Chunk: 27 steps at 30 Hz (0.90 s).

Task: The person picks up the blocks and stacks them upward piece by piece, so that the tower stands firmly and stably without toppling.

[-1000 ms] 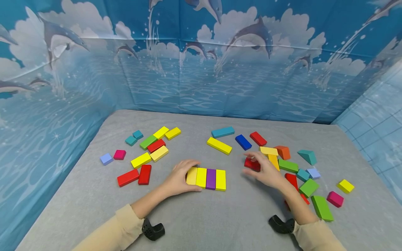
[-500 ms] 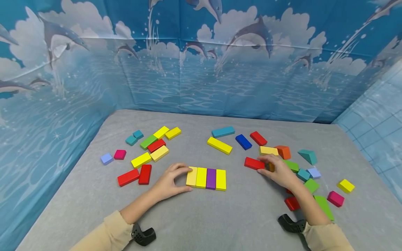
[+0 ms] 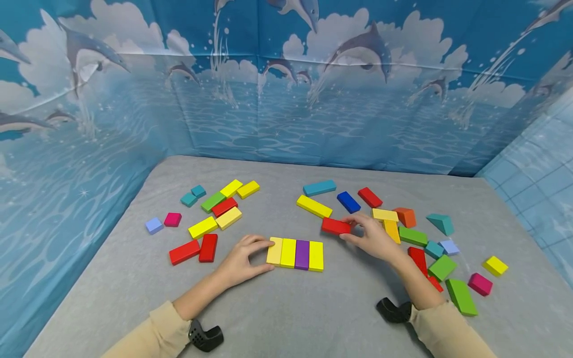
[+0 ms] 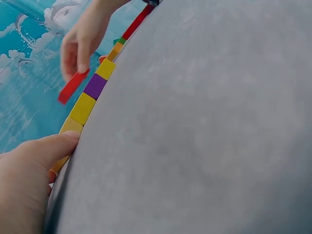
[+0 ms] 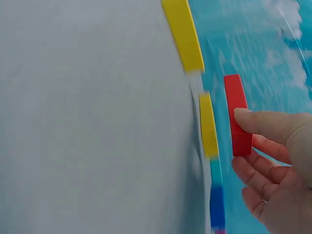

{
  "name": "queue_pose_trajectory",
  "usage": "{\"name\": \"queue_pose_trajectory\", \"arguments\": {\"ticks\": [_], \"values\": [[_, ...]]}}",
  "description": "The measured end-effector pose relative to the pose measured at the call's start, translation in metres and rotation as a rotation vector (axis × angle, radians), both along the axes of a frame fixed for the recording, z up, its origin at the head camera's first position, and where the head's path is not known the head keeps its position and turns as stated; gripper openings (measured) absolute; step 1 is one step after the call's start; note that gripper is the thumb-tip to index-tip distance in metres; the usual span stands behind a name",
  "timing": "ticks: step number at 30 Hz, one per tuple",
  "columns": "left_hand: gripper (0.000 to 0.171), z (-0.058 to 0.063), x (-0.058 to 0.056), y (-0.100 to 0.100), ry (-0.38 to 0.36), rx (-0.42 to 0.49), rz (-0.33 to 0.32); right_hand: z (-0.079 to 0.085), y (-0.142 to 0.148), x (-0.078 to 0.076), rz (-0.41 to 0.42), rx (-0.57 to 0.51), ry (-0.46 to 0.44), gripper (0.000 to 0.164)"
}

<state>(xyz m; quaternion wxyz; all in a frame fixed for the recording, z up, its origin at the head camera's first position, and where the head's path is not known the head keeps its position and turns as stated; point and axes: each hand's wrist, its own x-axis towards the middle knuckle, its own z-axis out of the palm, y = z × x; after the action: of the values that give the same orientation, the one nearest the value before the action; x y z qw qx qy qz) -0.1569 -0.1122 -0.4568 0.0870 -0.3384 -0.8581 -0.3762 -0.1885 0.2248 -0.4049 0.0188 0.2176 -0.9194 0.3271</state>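
Observation:
A row of four-sided blocks lies side by side mid-table: a pale yellow block [image 3: 275, 251], a yellow block [image 3: 288, 253], a purple block [image 3: 302, 255] and another yellow block [image 3: 316, 256]. My left hand [image 3: 241, 261] holds the pale yellow block at the row's left end, thumb at its near end and fingers at its far end. My right hand [image 3: 371, 236] pinches a red block [image 3: 335, 226] by its right end. In the right wrist view the red block [image 5: 237, 117] is up off the table, between thumb and fingers. It is up and to the right of the row.
Loose yellow, red, green and teal blocks, such as a red block [image 3: 208, 248], lie to the left. Behind the row are a long yellow block [image 3: 314, 206], a teal block [image 3: 320, 188] and a blue block [image 3: 348, 202]. A cluster with a green block [image 3: 462, 297] lies right.
My right hand has taken hold of the red block, lifted it and carried it left toward the row. My left hand drew back slightly to the left, staying at the pale yellow block.

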Motion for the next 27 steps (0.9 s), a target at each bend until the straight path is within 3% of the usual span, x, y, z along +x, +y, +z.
{"name": "queue_pose_trajectory", "arguments": {"ticks": [5,12,22,27], "values": [[0.049,-0.002,0.000,-0.001,0.012,-0.009,0.002,0.008,-0.041,-0.013,0.104,-0.020,-0.089,0.036],[0.049,-0.002,-0.001,-0.001,0.016,-0.008,-0.002,0.006,-0.081,-0.027,0.166,0.028,-0.194,0.035],[0.049,-0.001,0.000,0.000,0.001,-0.016,-0.001,-0.005,-0.098,-0.033,0.169,0.024,-0.204,0.033],[0.049,-0.002,-0.001,-0.001,0.001,-0.007,-0.003,-0.007,-0.100,-0.033,0.192,-0.005,-0.180,0.025]]}}
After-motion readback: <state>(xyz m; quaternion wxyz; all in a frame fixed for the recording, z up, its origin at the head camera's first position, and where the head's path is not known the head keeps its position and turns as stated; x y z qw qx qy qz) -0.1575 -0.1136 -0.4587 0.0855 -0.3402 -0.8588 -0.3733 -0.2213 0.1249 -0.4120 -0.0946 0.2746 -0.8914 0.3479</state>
